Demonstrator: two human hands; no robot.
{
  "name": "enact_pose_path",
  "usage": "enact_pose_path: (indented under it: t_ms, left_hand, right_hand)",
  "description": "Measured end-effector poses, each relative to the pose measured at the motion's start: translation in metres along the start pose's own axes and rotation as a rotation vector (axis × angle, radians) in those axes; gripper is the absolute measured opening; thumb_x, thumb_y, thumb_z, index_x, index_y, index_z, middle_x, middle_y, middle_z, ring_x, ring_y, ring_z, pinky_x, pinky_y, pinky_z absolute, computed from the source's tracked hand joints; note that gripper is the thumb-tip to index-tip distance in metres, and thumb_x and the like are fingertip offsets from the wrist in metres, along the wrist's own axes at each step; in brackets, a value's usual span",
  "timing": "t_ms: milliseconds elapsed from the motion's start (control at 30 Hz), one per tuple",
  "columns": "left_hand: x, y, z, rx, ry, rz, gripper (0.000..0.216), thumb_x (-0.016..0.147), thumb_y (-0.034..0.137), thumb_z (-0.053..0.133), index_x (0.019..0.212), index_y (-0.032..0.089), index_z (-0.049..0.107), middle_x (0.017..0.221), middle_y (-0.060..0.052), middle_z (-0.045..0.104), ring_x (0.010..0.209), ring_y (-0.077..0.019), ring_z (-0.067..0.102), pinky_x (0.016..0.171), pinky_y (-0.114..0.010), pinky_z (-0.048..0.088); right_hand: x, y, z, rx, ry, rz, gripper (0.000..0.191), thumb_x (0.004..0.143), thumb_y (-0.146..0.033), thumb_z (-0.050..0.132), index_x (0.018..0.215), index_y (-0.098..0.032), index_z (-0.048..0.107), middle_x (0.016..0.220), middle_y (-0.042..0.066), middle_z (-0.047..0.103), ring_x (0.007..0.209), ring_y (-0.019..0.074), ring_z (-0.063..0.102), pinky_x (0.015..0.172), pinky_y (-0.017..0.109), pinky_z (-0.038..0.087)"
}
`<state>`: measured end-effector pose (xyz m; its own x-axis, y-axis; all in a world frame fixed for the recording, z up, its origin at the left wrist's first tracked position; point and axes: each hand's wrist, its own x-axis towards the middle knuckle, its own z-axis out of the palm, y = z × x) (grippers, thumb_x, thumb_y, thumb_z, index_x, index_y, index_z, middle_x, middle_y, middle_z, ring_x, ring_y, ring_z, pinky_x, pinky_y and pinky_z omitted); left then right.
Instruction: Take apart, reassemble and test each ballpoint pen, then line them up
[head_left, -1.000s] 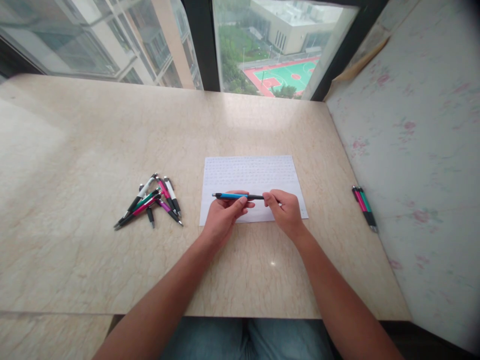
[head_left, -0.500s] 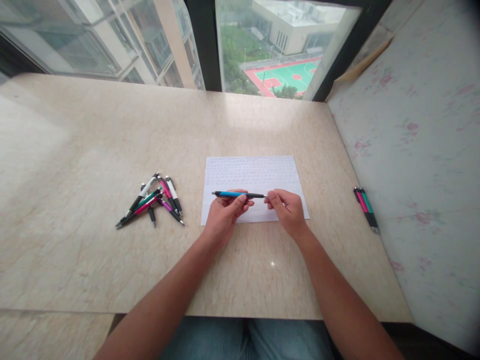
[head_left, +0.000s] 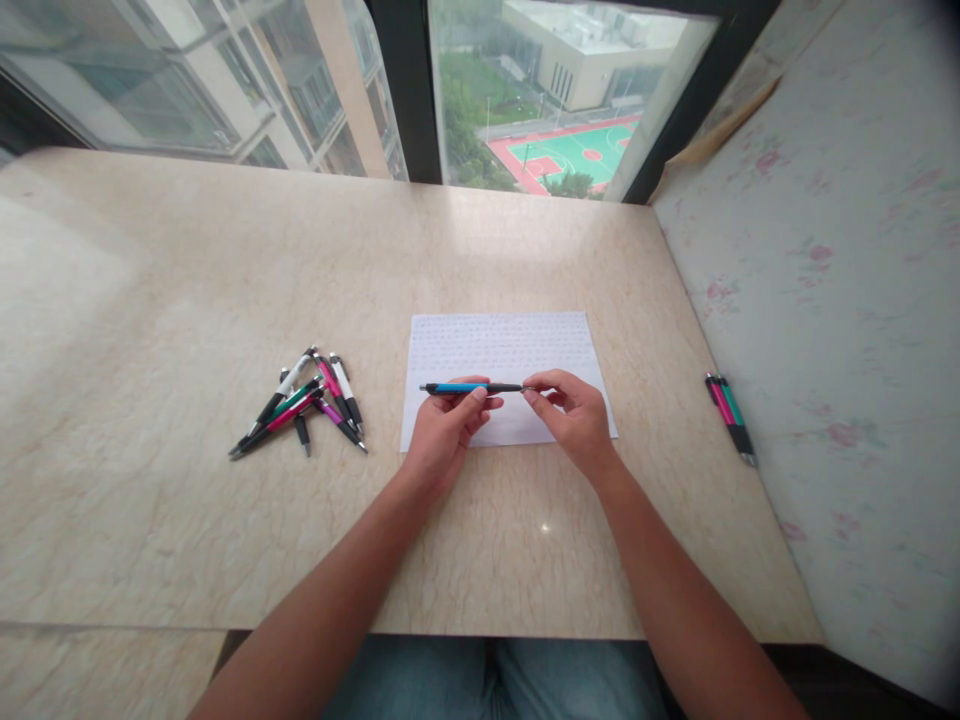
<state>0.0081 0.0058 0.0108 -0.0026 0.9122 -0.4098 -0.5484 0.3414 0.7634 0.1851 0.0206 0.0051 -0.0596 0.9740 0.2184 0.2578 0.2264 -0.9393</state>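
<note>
A blue and black ballpoint pen (head_left: 457, 388) lies level across my two hands, above a sheet of paper (head_left: 510, 345) covered with rows of handwriting. My left hand (head_left: 450, 425) is closed on the pen's barrel, the thumb on top and the fingers underneath. At the pen's right end, thumb and forefinger of my right hand (head_left: 574, 415) pinch the tip, which they hide. The clicker end points left.
Several pens (head_left: 289, 405) in white, pink, green and purple lie in a loose heap on the marble-patterned sill (head_left: 187, 520). Two more pens (head_left: 729, 415), pink and green, rest against the wallpapered wall (head_left: 832, 300). Windows stand behind.
The thumb and forefinger of my right hand have shifted their pinch around the pen's tip. The pen and my left hand have moved very slightly left.
</note>
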Motion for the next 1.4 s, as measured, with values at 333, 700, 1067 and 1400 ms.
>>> enact_pose_path:
  t_ms: [333, 700, 1067, 1400]
  left_hand:
    - [-0.002, 0.0, 0.002, -0.004, 0.016, -0.01, 0.03, 0.071, 0.026, 0.084, 0.095, 0.014, 0.071, 0.092, -0.005, 0.073, 0.081, -0.0122, 0.071, 0.065, -0.017, 0.051]
    - [-0.001, -0.001, 0.002, -0.084, 0.071, 0.008, 0.026, 0.07, 0.025, 0.084, 0.091, 0.015, 0.072, 0.09, -0.005, 0.073, 0.079, -0.0112, 0.07, 0.064, -0.016, 0.052]
    - [-0.002, -0.001, 0.003, -0.104, 0.067, 0.025, 0.027, 0.068, 0.027, 0.084, 0.088, 0.014, 0.071, 0.084, -0.003, 0.072, 0.07, -0.0111, 0.069, 0.06, -0.018, 0.049]
    - [-0.002, -0.002, 0.001, -0.084, 0.07, 0.016, 0.028, 0.068, 0.029, 0.084, 0.09, 0.015, 0.072, 0.085, -0.004, 0.072, 0.071, -0.0113, 0.069, 0.061, -0.018, 0.048]
  right_hand:
    - [-0.001, -0.002, 0.005, 0.085, 0.047, 0.043, 0.013, 0.085, -0.035, 0.067, 0.086, -0.022, 0.069, 0.085, 0.004, 0.07, 0.081, 0.0177, 0.065, 0.07, 0.032, 0.055]
    - [0.005, 0.007, 0.001, 0.056, 0.216, 0.009, 0.009, 0.084, -0.03, 0.068, 0.087, -0.023, 0.066, 0.089, 0.004, 0.071, 0.084, 0.018, 0.066, 0.077, 0.034, 0.056]
    - [0.05, 0.01, 0.025, -0.57, -0.127, -0.221, 0.016, 0.089, -0.024, 0.059, 0.097, -0.021, 0.073, 0.09, 0.009, 0.07, 0.084, 0.0224, 0.062, 0.08, 0.037, 0.049]
    - [0.044, 0.01, 0.011, -0.562, -0.043, -0.186, 0.025, 0.091, -0.019, 0.052, 0.108, -0.019, 0.069, 0.099, 0.009, 0.071, 0.086, 0.0216, 0.063, 0.082, 0.037, 0.05]
